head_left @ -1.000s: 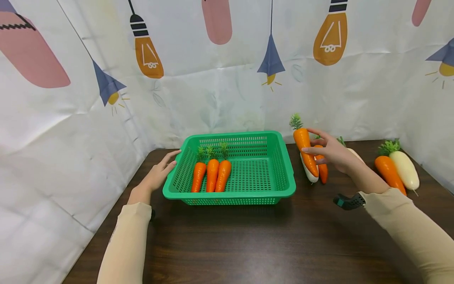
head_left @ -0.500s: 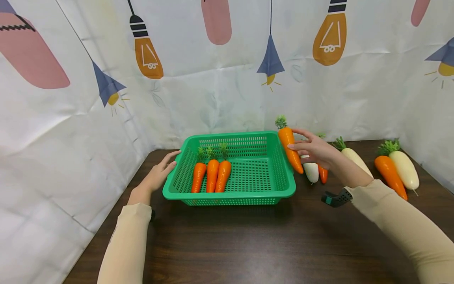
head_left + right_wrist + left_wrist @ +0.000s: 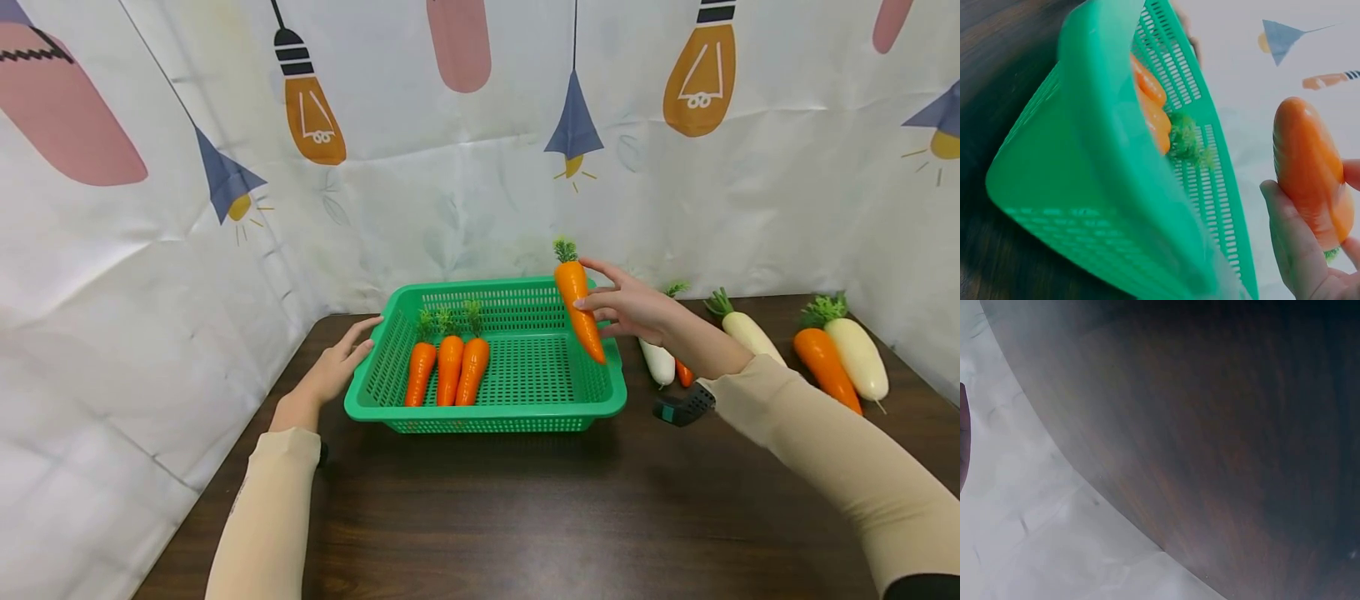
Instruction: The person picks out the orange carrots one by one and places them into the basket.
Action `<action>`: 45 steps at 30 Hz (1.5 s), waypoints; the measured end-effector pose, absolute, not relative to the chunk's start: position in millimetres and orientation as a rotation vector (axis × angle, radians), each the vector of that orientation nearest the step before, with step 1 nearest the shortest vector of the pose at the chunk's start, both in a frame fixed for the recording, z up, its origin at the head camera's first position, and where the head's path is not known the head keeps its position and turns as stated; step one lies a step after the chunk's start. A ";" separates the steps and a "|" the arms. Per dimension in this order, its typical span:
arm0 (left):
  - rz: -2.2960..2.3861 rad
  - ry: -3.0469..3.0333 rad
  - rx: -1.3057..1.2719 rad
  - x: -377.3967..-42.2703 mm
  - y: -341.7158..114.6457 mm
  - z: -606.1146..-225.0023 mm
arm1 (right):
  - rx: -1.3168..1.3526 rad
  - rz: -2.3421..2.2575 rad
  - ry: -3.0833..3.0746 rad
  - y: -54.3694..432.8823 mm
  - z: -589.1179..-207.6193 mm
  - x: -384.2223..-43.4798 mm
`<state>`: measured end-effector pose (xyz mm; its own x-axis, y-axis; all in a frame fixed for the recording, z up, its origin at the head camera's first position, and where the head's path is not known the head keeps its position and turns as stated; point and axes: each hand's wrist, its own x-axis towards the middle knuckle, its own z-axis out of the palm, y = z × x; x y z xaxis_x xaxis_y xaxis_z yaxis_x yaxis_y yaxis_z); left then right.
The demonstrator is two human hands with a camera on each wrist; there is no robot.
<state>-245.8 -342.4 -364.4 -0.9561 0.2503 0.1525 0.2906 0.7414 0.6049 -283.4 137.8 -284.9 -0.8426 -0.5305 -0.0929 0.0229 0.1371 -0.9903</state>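
My right hand (image 3: 630,304) pinches an orange carrot (image 3: 577,304) with a leafy green top, held over the right end of a green plastic basket (image 3: 483,412). In the right wrist view the thumb and fingers press the sides of that carrot (image 3: 1310,169). Three carrots (image 3: 448,371) lie side by side in the left half of the basket, leaves toward the back wall. My left hand (image 3: 336,367) rests at the basket's left rim, its fingers extended along it. Only a sliver of skin shows at the edge of the left wrist view.
Right of the basket, a white radish (image 3: 657,362) and a partly hidden carrot (image 3: 683,373) lie behind my right forearm. Farther right are another white radish (image 3: 753,335), a carrot (image 3: 825,367) and a third radish (image 3: 857,358). A patterned curtain (image 3: 480,192) backs the dark wooden table (image 3: 525,508).
My right hand has carried the carrot leftward, from above the vegetables beside the basket to over the basket's right end. The left hand has stayed at the rim.
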 end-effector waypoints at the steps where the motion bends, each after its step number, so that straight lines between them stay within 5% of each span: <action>1: -1.020 -2.873 -0.445 -245.8 -342.2 -364.2 | -0.488 -1.750 2.000 135.5 -284.0 -283.4; 45: -1.023 -2.868 -0.437 -245.9 -342.4 -364.9 | -0.380 -1.850 1.943 47.5 -290.3 -325.9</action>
<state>-245.9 -342.4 -364.9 -0.9575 0.2432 0.1552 0.2865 0.7388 0.6100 -325.9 47.5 -290.3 -0.8708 -0.4775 -0.1173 0.0936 0.0731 -0.9929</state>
